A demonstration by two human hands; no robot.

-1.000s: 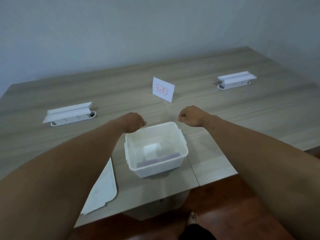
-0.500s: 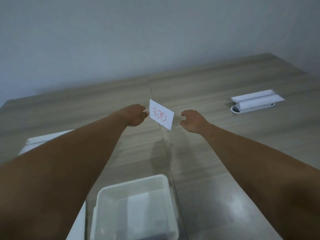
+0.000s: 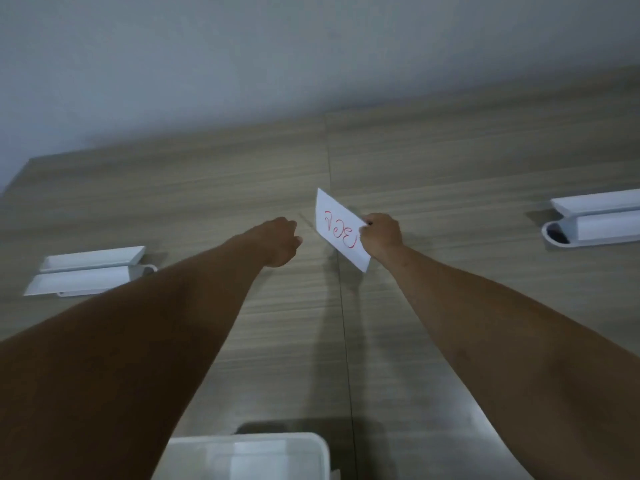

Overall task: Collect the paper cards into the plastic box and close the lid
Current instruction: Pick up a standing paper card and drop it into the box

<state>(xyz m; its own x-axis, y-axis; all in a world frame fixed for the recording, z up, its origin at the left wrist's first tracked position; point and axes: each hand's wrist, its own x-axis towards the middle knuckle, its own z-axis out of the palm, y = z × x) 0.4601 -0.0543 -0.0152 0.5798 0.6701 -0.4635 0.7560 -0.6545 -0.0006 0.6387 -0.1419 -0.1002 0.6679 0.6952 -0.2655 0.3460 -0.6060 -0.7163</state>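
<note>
A white paper card with red writing stands tilted over the middle of the wooden table. My right hand grips the card's right edge. A short gap to the card's left, my left hand is curled into a loose fist with nothing in it. The white plastic box sits at the bottom edge of the view, near my body, and only its far rim and part of its inside show. The lid is out of view.
Two white desk cable ports with raised flaps sit on the table, one at the left and one at the right. A seam runs down the table's middle. A grey wall stands behind the table.
Both arms reached forward from the box toward the card. My right hand has taken hold of the card's right edge; the left hand has drawn slightly away from it. The view tilted upward.
</note>
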